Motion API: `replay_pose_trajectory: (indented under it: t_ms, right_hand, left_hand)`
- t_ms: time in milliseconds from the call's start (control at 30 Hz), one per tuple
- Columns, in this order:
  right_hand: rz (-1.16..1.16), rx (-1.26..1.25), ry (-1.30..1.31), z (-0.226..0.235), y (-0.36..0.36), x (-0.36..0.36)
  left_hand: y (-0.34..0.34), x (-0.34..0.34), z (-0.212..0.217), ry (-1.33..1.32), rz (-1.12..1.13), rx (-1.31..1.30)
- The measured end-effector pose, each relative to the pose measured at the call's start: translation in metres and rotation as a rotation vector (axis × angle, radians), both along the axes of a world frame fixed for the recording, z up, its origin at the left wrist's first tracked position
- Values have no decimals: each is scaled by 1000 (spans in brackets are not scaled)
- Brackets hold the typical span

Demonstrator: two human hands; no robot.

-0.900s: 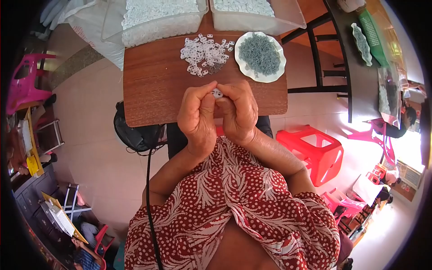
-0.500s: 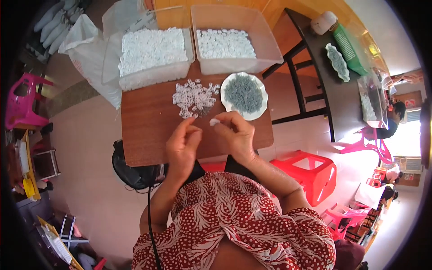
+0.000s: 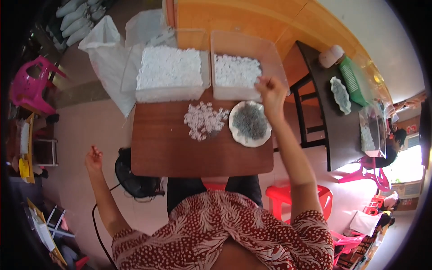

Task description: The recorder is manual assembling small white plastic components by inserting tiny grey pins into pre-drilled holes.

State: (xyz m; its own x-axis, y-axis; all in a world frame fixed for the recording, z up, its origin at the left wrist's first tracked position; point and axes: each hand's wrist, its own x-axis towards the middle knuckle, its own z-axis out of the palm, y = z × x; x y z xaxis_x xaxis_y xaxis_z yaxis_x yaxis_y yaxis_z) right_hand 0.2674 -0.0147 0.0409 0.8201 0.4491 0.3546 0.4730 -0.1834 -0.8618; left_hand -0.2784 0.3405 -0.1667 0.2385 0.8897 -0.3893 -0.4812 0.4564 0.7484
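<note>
My right hand point(image 3: 272, 93) is raised at the right front corner of a clear plastic box point(image 3: 236, 93) that holds small white pieces point(image 3: 236, 71). Its fingers are curled together, and whatever is in them is too small to make out. Far out to the left, beyond the table edge, my left hand point(image 3: 93, 159) hangs over the floor with its fingers drawn together. On the brown table point(image 3: 180, 157) lies a loose heap of small white plastic pieces point(image 3: 204, 120). Beside the heap, a white scalloped plate point(image 3: 250, 142) holds many tiny grey parts point(image 3: 249, 120).
A second clear box point(image 3: 168, 95), fuller of white pieces, stands at the back left beside a white sack point(image 3: 105, 58). A black bag point(image 3: 135, 173) sits left of the table, a red stool point(image 3: 274, 198) at its right. A dark side table point(image 3: 333, 135) stands further right.
Both hands have parted from above the table. My right hand, which held a white piece, has moved up to the right box; my left hand has swung far out left.
</note>
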Motion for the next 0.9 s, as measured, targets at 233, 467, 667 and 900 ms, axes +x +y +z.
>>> replay_pose_trajectory:
  t_ms: [233,467,667,900]
  right_hand:
    - [-82,-277,-409,-15,28,41]
    - [258,-149,-399,-56,0,-61]
    - [358,-190,-170,-101,-11,-99]
    - [327,-262,-35,-115,-46,-100]
  left_hand:
    - [-14,-73,-40,228,351,-44]
    - [-113,164,56,480,-306,311]
    - [-170,305,34,732,-520,1158]
    - [-184,342,21,1117,-519,1437]
